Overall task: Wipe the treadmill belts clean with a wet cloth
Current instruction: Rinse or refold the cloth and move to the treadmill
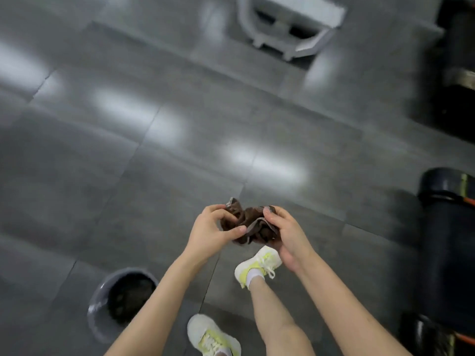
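Observation:
A crumpled brown cloth [250, 223] with a grey hem hangs in the air between both hands, above the grey tiled floor. My left hand [209, 232] pinches its left side with thumb and curled fingers. My right hand [288, 233] grips its right side from the other edge. At the right edge stands black treadmill equipment [448, 242] with rounded end caps and an orange stripe; its belt surface is not clearly shown. The whole view is blurred by motion.
A grey bucket [96, 301] with dark contents sits on the floor at the lower left, beside my left arm. My two feet in white and yellow shoes [258, 265] stand below the hands. A white machine base [288, 24] lies at the top.

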Motion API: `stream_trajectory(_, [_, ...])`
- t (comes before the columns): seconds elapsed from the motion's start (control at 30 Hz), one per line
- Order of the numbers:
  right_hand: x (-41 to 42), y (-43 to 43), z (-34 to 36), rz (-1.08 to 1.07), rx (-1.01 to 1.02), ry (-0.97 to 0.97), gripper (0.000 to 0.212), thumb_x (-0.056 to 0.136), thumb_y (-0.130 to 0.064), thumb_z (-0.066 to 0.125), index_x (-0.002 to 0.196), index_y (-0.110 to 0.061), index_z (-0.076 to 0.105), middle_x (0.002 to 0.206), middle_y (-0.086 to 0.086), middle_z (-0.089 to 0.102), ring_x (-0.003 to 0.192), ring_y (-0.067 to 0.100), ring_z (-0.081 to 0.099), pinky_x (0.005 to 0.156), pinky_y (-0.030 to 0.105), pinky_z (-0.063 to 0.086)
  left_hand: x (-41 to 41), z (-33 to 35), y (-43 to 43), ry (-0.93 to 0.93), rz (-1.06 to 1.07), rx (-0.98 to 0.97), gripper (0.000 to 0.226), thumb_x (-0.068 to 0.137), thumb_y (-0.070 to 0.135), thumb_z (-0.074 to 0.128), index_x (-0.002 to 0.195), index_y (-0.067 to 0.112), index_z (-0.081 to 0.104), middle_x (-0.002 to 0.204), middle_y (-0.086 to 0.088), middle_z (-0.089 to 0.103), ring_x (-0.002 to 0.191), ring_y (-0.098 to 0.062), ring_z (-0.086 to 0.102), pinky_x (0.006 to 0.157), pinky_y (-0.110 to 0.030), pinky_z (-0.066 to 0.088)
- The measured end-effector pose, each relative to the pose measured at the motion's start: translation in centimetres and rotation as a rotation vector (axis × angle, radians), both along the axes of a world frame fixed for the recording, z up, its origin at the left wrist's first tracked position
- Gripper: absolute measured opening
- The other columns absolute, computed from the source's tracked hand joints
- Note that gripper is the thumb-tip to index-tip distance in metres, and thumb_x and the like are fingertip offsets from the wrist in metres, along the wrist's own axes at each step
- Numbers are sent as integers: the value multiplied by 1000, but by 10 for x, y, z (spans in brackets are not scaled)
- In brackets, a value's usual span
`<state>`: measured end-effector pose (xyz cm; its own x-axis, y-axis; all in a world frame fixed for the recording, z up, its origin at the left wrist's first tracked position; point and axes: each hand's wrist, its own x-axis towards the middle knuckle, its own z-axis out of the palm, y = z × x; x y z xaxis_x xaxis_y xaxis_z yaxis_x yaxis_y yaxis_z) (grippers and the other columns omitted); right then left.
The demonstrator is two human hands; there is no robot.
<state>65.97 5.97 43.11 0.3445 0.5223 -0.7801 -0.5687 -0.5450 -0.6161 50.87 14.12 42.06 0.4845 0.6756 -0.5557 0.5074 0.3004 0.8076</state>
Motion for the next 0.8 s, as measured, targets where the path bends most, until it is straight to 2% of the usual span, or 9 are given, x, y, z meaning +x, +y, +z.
stream_trajectory(0.1, [83, -12, 23, -218, 1, -58, 7, 91, -15, 61, 95, -10, 60, 91, 12, 68, 78, 24, 68, 60, 35, 56, 104, 23, 10, 1, -142, 1, 22, 74, 24, 79, 72, 30, 58, 116, 10, 53, 108, -7, 52, 87, -24, 35])
stream_trajectory(0.2, [160, -28, 37, -405, -15, -111, 7, 91, -14, 62, 97, -11, 60, 85, 8, 69, 67, 16, 68, 52, 28, 54, 204, 32, 10, 18, -214, -91, 21, 80, 22, 75, 75, 24, 54, 102, -2, 63, 93, -19, 60, 84, -32, 46])
stream_trajectory(0.27, [207, -37, 44, -506, -30, -122, 12, 91, -15, 63, 102, -13, 59, 91, 5, 68, 71, 14, 67, 56, 30, 56, 265, 39, 6, 36, -214, -131, 20, 82, 19, 72, 76, 20, 53, 93, -5, 62, 83, -19, 59, 80, -34, 49])
stream_trajectory(0.4, [295, -43, 54, -695, -64, -160, 36, 90, -16, 65, 123, -13, 49, 108, 7, 62, 82, 15, 63, 71, 39, 54, 377, 64, 3, -10, -290, -122, 20, 84, 13, 69, 75, 17, 51, 76, 3, 54, 72, -14, 52, 63, -23, 41])
stream_trajectory(0.53, [373, -33, 60, -863, -9, -111, 49, 94, -27, 59, 137, -18, 37, 111, 4, 61, 95, 18, 62, 81, 47, 52, 474, 84, 15, -51, -425, -43, 23, 82, 9, 70, 72, 19, 51, 74, 4, 56, 70, -11, 52, 64, -22, 41])
stream_trajectory(0.6, [411, -21, 65, -984, 101, -51, 58, 94, -33, 56, 144, -26, 27, 112, -4, 61, 103, 17, 61, 90, 48, 48, 522, 95, 30, -81, -401, -102, 24, 78, 6, 71, 75, 18, 51, 79, -2, 59, 72, -16, 56, 69, -27, 46])
stream_trajectory(0.67, [451, -7, 73, -1052, 179, -28, 61, 94, -35, 54, 146, -35, 22, 107, -15, 60, 103, 12, 60, 93, 48, 47, 574, 105, 49, -118, -388, -181, 26, 76, 6, 71, 81, 19, 49, 90, -9, 61, 77, -23, 59, 72, -35, 49])
stream_trajectory(0.73, [492, 13, 84, -1031, 198, -41, 60, 89, -42, 55, 143, -39, 28, 106, -21, 59, 107, 12, 59, 91, 47, 49, 626, 117, 70, -157, -441, -266, 27, 81, 2, 67, 90, 19, 48, 96, -10, 63, 77, -24, 59, 65, -31, 48])
stream_trajectory(0.8, [536, 35, 93, -984, 186, -63, 63, 76, -52, 60, 135, -37, 41, 115, -13, 62, 113, 17, 59, 89, 47, 52, 684, 132, 88, -187, -549, -385, 22, 90, 8, 60, 103, 21, 48, 88, -2, 66, 70, -18, 61, 55, -22, 46])
